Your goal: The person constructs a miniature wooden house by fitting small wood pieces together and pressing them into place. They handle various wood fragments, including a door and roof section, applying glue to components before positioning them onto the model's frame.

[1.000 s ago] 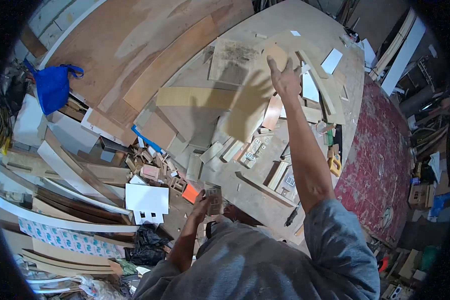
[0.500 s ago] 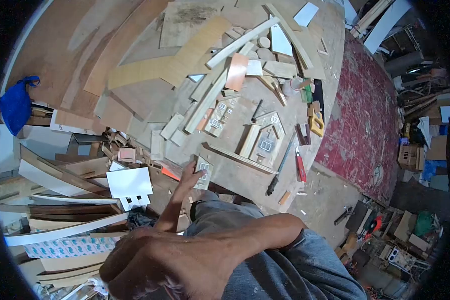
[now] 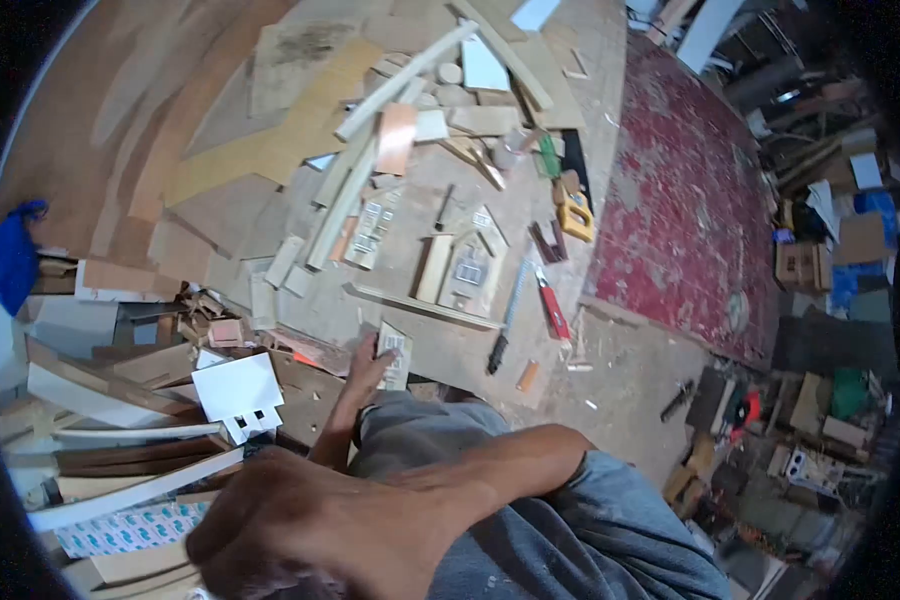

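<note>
My left hand (image 3: 370, 364) grips the edge of a small pale model-house panel (image 3: 395, 352) with white window frames, at the table's near edge. My right forearm crosses low in the view, elbow near my knee; my right hand (image 3: 260, 520) is blurred, close to the camera, its fingers hidden. Beyond the left hand, a thin wood strip (image 3: 425, 306) lies on the table. Past it sits a gabled model-house front (image 3: 473, 268) with a window, beside a wood block (image 3: 434, 268). Another windowed panel (image 3: 369, 232) lies farther left.
A red utility knife (image 3: 553, 308), a blade with a black handle (image 3: 508, 325) and a yellow-handled tool (image 3: 575, 215) lie at the table's right side. Wood strips and offcuts (image 3: 395, 138) crowd the far part. A white cut-out board (image 3: 238, 388) and stacked boards stand at left.
The camera view has swung, so the table and its contents sit farther left and higher. My left hand keeps hold of the panel. My right hand looks more blurred.
</note>
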The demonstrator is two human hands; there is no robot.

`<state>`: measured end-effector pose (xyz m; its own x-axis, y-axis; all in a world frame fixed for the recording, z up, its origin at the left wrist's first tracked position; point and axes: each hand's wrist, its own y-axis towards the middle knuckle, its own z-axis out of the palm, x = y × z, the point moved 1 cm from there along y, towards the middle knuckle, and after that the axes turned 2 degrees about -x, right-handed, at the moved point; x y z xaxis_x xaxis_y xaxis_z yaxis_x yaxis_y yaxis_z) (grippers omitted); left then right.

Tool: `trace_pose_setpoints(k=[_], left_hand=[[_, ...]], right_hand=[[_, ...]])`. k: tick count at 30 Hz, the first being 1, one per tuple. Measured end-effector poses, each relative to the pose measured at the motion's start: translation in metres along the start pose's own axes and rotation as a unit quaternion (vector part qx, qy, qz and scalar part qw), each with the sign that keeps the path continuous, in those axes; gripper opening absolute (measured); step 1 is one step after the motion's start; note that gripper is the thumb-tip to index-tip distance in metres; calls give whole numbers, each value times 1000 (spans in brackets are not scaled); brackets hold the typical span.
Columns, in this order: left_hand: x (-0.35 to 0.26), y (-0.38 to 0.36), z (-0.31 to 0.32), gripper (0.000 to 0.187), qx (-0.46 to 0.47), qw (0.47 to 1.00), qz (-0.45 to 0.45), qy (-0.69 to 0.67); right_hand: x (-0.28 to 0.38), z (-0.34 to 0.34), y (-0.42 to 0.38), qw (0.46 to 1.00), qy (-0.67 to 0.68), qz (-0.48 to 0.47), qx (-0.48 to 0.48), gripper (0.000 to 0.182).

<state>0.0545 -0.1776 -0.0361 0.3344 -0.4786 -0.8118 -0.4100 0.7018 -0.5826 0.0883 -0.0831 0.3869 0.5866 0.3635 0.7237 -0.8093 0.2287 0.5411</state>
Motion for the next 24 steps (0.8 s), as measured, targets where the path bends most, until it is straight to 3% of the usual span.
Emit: trace_pose_setpoints(k=[1,4,6,8,10,12,14,18,19,21,24], left_hand=[[-11,5,1,38,-4,999,-11,-39],[-37,20,3,37,-23,998,6,-51],[-61,36,7,35,-6,997,34,-66],[-80,68,4,35,-57,982,176,41],[-90,102,7,37,-77,979,185,45],[-109,118,16,39,-94,976,190,41],[-133,121,26,40,-123,961,178,173],[-139,133,40,37,-145,955,177,188],[-145,131,42,40,-141,957,156,198],[-131,147,41,43,-142,954,162,209],[-110,165,39,49,-139,945,176,236]], right_hand=[[13,-2,9,998,53,-17,10,53],[26,-2,7,996,18,-89,-26,56],[23,-11,-2,998,-27,-63,7,55],[9,-32,-31,989,-135,65,12,44],[9,-58,-48,979,-162,110,-49,34],[7,-80,-75,951,-181,213,-130,28],[-4,-102,-118,901,-262,273,-213,26],[-21,-127,-200,805,-275,314,-421,21],[-23,-130,-216,805,-274,315,-422,21],[-22,-134,-239,753,-257,322,-512,20],[-22,-131,-247,722,-265,344,-539,20]])
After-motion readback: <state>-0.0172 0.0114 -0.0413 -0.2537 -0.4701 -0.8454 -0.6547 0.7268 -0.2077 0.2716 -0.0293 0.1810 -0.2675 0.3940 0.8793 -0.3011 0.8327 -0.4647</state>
